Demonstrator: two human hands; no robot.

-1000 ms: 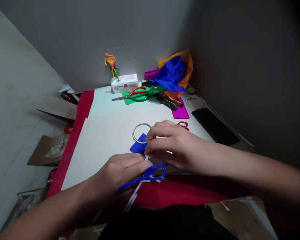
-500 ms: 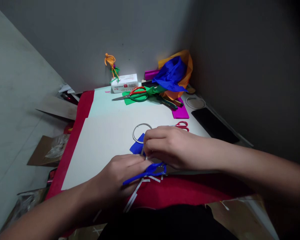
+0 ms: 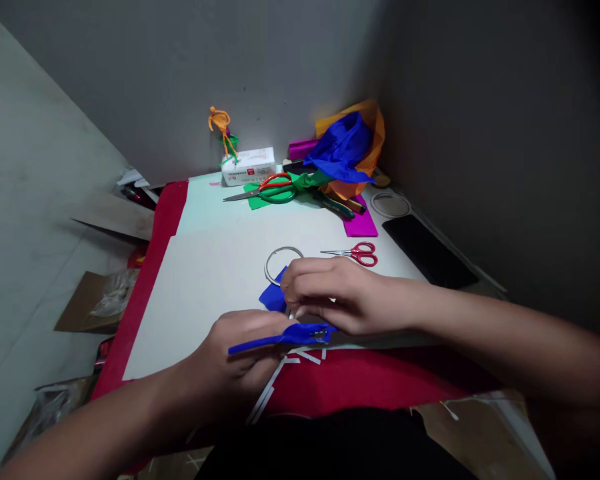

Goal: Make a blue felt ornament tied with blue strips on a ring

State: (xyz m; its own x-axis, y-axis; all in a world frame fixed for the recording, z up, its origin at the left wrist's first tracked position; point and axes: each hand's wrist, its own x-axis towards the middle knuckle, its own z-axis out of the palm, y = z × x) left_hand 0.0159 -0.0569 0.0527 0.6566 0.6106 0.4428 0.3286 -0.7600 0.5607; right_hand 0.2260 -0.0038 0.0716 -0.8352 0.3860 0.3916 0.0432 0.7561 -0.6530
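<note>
Grey walls rise behind a red cloth, over which a pale board lies. Near its front edge, the two hands work close together. From where I stand, the left hand is closed on a blue piece, whose narrow end points out to the left and whose looped end sits below the right hand. That right hand has its fingertips pinched on a white strip, just beside the left fingers; their grip partly hides it.

Just beyond the fingers, a wire ring overlaps a blue scrap. Small scissors with red handles lie past the right hand, and a black phone rests farther right, near a second ring. Thin white clippings are scattered by the board's near edge.

At the back, an orange figure stands upright by a white box. Large scissors lie in front of it, partly over green paper. Pliers lie beside magenta paper, under a crumpled heap of blue and orange sheets.
</note>
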